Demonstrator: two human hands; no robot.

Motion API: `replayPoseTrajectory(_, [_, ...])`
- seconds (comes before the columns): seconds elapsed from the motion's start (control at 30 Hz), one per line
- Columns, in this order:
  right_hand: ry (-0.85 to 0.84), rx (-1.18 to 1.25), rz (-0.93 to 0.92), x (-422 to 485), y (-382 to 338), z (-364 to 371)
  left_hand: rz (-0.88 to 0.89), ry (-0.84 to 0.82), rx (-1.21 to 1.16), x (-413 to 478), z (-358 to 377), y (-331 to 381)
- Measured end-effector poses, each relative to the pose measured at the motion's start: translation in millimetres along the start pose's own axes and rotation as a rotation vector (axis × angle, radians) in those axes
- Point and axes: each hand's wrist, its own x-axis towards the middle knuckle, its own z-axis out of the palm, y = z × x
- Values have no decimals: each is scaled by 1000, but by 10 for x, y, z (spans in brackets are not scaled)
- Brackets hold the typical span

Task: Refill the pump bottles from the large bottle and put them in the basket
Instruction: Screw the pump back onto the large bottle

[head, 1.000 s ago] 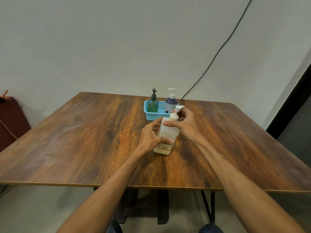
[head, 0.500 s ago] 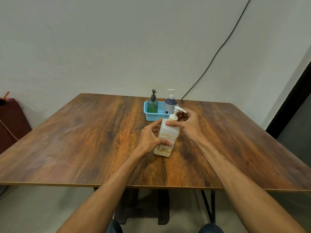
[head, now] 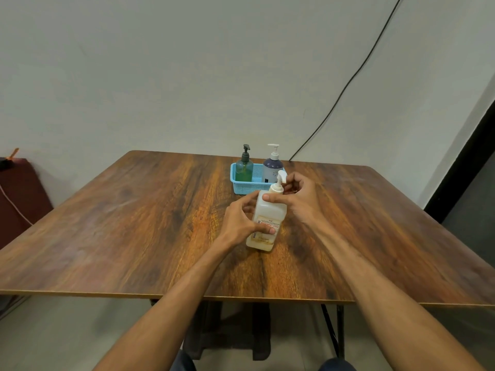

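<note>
A large whitish bottle [head: 267, 210] with a white pump top and a label stands on the wooden table [head: 134, 223] near its middle. My left hand [head: 241, 218] grips the bottle's body from the left, thumb across the label. My right hand [head: 297, 196] holds the pump collar at the neck, thumb on the front and fingers curled behind. Behind them a light blue basket [head: 242, 187] holds a green pump bottle [head: 244, 167] with a dark pump and a purple-grey pump bottle [head: 272, 167] with a white pump, both upright.
The basket sits toward the table's far edge, close to the wall. A black cable [head: 348, 87] runs down the wall behind the table. A dark red seat [head: 18, 194] stands at the far left. A dark doorway edge [head: 460, 162] is at the right.
The pump spout has turned from pointing right to facing more toward the basket, as my right hand twists at the neck. My left hand keeps its grip on the body.
</note>
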Motion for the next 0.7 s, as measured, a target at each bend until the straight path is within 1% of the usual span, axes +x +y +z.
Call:
replayPoseTrajectory(0.13, [-121, -5, 21, -9, -20, -55, -13, 12, 3, 9, -9, -24])
replayPoseTrajectory(0.2, [-80, 4, 21, -21, -44, -48, -7, 12, 7, 14, -3, -20])
replayPoseTrajectory(0.3, [31, -30, -42, -26, -35, 19, 10, 24, 13, 10, 19, -9])
replayPoseTrajectory(0.37, [23, -28, -38, -32, -22, 26, 10, 32, 15, 12, 36, -28])
replayPoseTrajectory(0.47, [-100, -52, -1, -22, -7, -36, -7, 45, 15, 13, 15, -57])
replayPoseTrajectory(0.5, [-105, -58, 6, -24, -8, -50, -4, 43, 21, 21, 11, -66])
replayPoseTrajectory(0.63, [20, -50, 3, -29, -40, -3, 1, 45, 19, 20, 25, -57])
replayPoseTrajectory(0.7, [30, -50, -12, -38, -38, 28, 0, 54, 2, 19, 36, -73])
